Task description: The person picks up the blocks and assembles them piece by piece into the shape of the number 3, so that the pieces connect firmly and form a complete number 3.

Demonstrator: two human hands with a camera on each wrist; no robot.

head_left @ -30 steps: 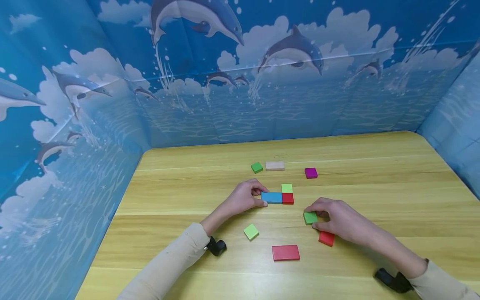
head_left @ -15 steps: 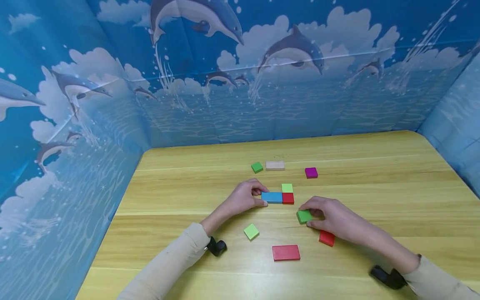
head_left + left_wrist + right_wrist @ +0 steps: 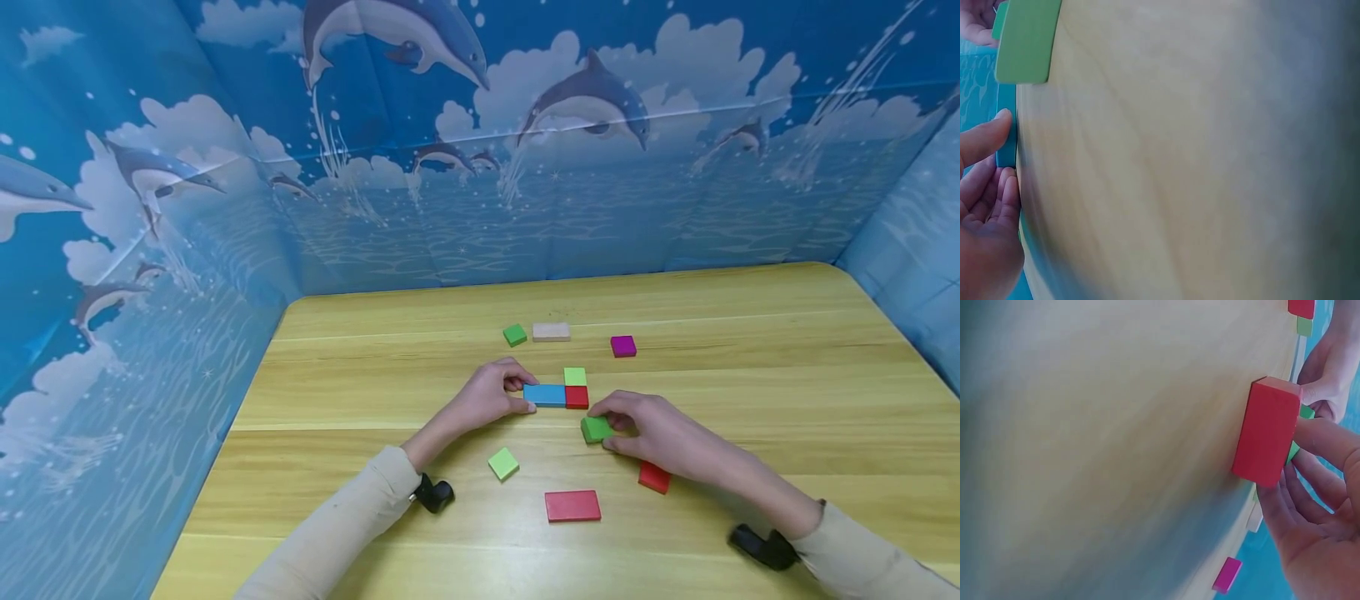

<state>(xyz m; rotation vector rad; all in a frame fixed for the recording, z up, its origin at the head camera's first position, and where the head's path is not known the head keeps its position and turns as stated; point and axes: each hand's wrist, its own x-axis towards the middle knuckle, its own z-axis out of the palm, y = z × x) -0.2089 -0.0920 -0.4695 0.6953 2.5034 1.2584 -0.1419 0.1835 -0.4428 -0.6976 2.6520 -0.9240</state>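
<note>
My left hand (image 3: 491,394) pinches the left end of a blue rectangular block (image 3: 544,396) between thumb and fingers. Against that block's right end sits a small red block (image 3: 577,397), with a light green square block (image 3: 574,377) behind it. Just in front and to the right, my right hand (image 3: 652,429) pinches a green square block (image 3: 596,430) by its sides. In the right wrist view the green block is mostly hidden behind a nearer red block (image 3: 1267,432). The left wrist view shows the thumb on the blue block (image 3: 1006,134).
Around the hands on the wooden table (image 3: 360,517) lie a long red block (image 3: 572,506), a light green block (image 3: 503,464) and a red block (image 3: 654,477). Farther back are a green block (image 3: 514,335), a pale block (image 3: 551,332) and a purple block (image 3: 623,346).
My right hand has moved left with the green block, bringing it near the front of the small red block. The left hand and the blue block have stayed put.
</note>
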